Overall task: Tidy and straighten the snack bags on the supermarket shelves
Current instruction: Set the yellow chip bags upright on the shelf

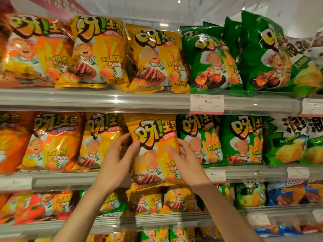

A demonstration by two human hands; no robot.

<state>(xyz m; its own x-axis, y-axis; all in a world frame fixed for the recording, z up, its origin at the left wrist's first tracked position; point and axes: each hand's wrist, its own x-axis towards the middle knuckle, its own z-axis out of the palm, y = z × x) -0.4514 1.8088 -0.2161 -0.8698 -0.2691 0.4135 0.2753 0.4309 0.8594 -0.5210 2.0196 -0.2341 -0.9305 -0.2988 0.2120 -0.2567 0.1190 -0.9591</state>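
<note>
A yellow snack bag (153, 154) with a cartoon chef and steak picture stands out in front of the middle shelf (70, 182), its lower edge hanging past the shelf lip. My left hand (117, 163) grips its left edge, thumb on the front. My right hand (185, 161) holds its right edge, thumb across the front. Beside it stand another yellow bag (99, 142) on the left and a green bag (201, 137) on the right.
The top shelf (104, 100) carries orange, yellow and green bags, some leaning. Price tags (207, 103) hang on the shelf rails. Lower shelves (139, 222) hold more yellow, green and blue bags. White and green crisp bags (288, 142) fill the right end.
</note>
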